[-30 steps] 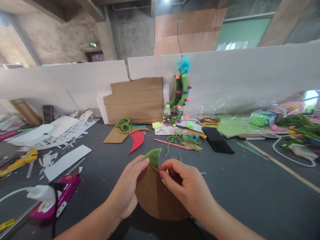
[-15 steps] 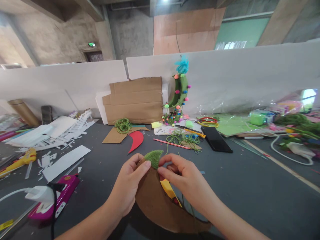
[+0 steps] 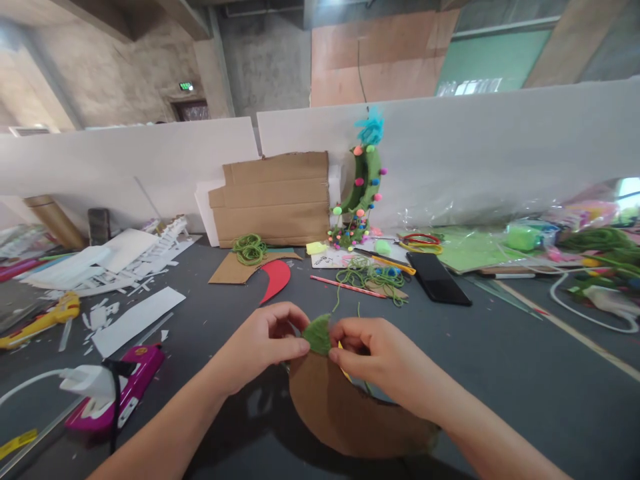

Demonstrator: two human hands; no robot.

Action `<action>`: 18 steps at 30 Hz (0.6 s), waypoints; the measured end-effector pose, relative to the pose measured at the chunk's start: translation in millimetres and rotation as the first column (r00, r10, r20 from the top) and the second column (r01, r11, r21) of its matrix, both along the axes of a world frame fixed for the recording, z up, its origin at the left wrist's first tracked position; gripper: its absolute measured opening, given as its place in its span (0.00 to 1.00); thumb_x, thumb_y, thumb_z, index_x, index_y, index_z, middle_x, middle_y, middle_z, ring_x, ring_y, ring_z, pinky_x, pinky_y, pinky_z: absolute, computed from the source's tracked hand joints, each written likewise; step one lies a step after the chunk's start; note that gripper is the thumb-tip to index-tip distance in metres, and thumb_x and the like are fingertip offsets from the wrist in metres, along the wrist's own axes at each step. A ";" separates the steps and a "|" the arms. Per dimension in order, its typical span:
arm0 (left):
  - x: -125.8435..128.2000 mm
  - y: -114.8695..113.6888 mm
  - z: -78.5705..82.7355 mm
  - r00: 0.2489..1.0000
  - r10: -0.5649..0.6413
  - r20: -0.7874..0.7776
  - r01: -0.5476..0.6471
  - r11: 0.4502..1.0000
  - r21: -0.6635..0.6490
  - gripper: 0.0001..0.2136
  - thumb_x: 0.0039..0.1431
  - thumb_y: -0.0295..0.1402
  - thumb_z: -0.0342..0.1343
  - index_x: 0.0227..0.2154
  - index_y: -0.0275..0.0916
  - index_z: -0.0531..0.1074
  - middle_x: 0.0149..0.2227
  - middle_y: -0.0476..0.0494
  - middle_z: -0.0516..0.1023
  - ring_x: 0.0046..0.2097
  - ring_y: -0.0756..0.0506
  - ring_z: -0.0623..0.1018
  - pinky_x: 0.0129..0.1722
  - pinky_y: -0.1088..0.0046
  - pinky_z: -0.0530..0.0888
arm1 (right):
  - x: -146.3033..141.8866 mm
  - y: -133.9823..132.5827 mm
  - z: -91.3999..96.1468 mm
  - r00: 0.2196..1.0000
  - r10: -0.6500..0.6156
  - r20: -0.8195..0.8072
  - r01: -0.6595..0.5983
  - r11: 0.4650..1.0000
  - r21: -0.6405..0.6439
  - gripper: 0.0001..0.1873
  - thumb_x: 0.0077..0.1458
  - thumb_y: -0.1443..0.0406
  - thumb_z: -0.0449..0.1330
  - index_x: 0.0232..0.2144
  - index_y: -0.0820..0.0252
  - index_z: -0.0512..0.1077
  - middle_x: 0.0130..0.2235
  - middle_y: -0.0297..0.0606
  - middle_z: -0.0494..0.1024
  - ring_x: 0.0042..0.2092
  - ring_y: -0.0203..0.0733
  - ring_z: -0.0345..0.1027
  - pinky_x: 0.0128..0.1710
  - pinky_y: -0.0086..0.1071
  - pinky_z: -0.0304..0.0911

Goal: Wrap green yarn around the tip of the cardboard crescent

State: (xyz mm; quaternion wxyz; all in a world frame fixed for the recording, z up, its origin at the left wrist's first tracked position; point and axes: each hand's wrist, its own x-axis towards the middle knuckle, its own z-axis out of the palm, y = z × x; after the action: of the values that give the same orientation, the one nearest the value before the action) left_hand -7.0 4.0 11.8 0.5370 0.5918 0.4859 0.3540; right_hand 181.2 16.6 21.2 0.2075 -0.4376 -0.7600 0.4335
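A brown cardboard crescent (image 3: 345, 410) is held up over the dark table, its upper tip wrapped in green yarn (image 3: 318, 335). My left hand (image 3: 273, 337) is closed on the crescent's left edge, thumb in front at the base of the wrapped part. At the right edge of the wrapping, my right hand (image 3: 373, 350) is pinched, apparently on the yarn strand; its fingertips partly hide it. A bit of yellow shows behind the crescent's inner curve. Loose green yarn (image 3: 367, 277) lies in a tangle beyond my hands.
A red crescent piece (image 3: 276, 280), a pink striped pencil (image 3: 345, 287), a yellow cutter (image 3: 395, 264) and a black phone (image 3: 437, 279) lie ahead. Behind stands a decorated green crescent (image 3: 370, 177). To the left are a magenta power strip (image 3: 135, 380) and a yellow glue gun (image 3: 47, 320).
Both hands and the crescent have shifted slightly right, and the crescent has turned so that less yellow shows. The wrapped tip sits a little lower in view.
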 end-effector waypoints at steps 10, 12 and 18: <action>-0.6 -1.3 2.8 0.977 -0.114 -0.180 0.133 0.986 0.098 0.06 0.45 0.24 0.52 0.28 0.37 0.70 0.30 0.53 0.65 0.22 0.57 0.64 0.20 0.81 0.61 | 2.2 2.5 -4.7 0.995 0.025 0.093 -0.031 0.997 0.064 0.05 0.48 0.66 0.54 0.25 0.60 0.69 0.18 0.26 0.58 0.22 0.30 0.51 0.20 0.25 0.43; -5.2 0.7 4.7 0.983 -0.059 -0.171 0.078 0.991 0.108 0.06 0.47 0.26 0.52 0.29 0.37 0.69 0.31 0.52 0.66 0.21 0.56 0.66 0.20 0.80 0.64 | 2.7 4.1 -2.7 0.998 -0.034 0.051 0.028 0.993 0.117 0.07 0.48 0.63 0.57 0.31 0.59 0.70 0.19 0.26 0.61 0.23 0.32 0.54 0.22 0.25 0.47; -24.0 10.8 7.1 0.952 0.258 -0.162 -0.217 0.947 0.237 0.05 0.47 0.30 0.53 0.30 0.37 0.68 0.27 0.52 0.68 0.22 0.54 0.68 0.23 0.78 0.68 | 18.1 23.1 -9.1 0.984 -0.174 0.037 0.149 0.922 0.357 0.13 0.45 0.70 0.54 0.36 0.57 0.69 0.27 0.30 0.68 0.27 0.35 0.60 0.28 0.28 0.56</action>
State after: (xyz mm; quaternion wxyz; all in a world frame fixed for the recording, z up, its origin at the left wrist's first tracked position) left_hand -31.0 14.8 18.9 0.3735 0.6148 0.5615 0.4089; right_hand 199.3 39.7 12.1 0.2916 -0.4690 -0.7932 0.2566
